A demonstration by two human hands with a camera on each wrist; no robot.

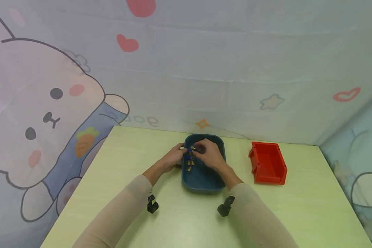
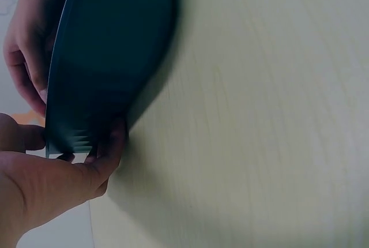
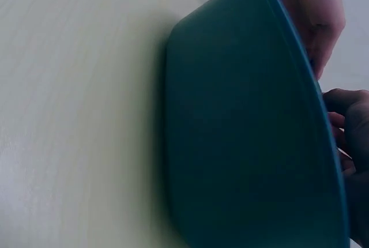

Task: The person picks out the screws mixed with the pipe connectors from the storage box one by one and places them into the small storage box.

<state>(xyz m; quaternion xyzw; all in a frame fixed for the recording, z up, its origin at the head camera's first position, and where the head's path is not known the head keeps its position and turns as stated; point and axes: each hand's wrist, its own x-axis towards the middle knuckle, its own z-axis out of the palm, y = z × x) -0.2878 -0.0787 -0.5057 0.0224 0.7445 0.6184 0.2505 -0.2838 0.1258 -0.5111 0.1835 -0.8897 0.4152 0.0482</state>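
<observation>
A dark blue basin (image 1: 201,184) with rounded corners stands on the table between both hands. My left hand (image 1: 173,156) grips its left side, thumb at the rim and fingers against the outer wall (image 2: 109,57). Inside the basin, along its left part, lie several small blue-and-gold pieces (image 1: 190,162), too small to name their kind. My right hand (image 1: 210,155) reaches over the basin and pinches one small blue-and-gold piece (image 1: 193,148) near the left thumb. From the right wrist, the basin wall (image 3: 242,115) hides most of the right hand's fingers.
To the right of the basin, a red open-fronted plastic bin (image 1: 268,163) stands on the pale wooden table (image 1: 186,220). A printed cloth (image 1: 223,79) with a cartoon bear hangs behind the table's back edge. Black wrist devices (image 1: 153,204) sit below both sleeves.
</observation>
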